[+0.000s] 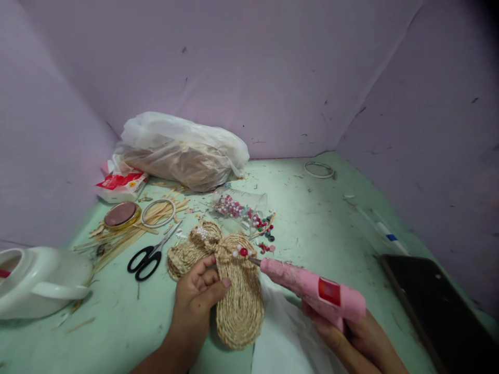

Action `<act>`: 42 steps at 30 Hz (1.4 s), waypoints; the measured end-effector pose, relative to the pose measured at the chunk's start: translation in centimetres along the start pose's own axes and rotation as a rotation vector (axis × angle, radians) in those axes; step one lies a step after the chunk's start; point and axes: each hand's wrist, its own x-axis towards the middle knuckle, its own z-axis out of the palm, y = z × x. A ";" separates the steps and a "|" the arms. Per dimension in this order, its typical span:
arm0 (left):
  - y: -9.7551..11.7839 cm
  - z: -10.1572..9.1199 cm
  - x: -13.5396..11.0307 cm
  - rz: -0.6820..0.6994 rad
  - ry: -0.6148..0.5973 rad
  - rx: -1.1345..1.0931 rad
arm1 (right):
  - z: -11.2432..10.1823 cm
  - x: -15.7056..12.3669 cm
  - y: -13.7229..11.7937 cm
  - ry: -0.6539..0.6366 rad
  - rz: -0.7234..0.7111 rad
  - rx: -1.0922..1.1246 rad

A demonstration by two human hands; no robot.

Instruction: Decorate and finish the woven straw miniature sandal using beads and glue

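My left hand (200, 288) grips the left edge of a small woven straw slipper (239, 306), thumb on top and fingers curled at its side. Red and white beads (243, 252) sit on the slipper's strap. In my right hand (351, 340) is a pink glue gun (300, 278), its metal nozzle tip at the strap just right of the red bead; I cannot tell whether it touches. A second straw slipper (183, 257) with a cluster of white beads lies behind my left hand. Scissors (150, 259) with black handles rest to the left.
A clear cup (249, 200) lies on its side, spilling coloured beads (265, 226). Behind stands a plastic bag (179, 150); straw strips (120, 244), tape rings (158, 213) and a round tin (122, 214) lie left. A white pitcher (50, 280) and a dark phone (436, 311) flank the work.
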 end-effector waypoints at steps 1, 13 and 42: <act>0.0 0.0 0.0 0.000 -0.003 -0.003 | -0.1 0.0 0.0 -0.019 -0.013 -0.001; 0.4 0.3 -0.3 -0.034 0.058 -0.021 | -1.9 3.4 -2.0 0.146 0.207 0.449; -0.1 0.9 -1.2 -0.092 0.322 0.070 | 3.4 12.7 -5.2 -0.276 -0.502 -0.839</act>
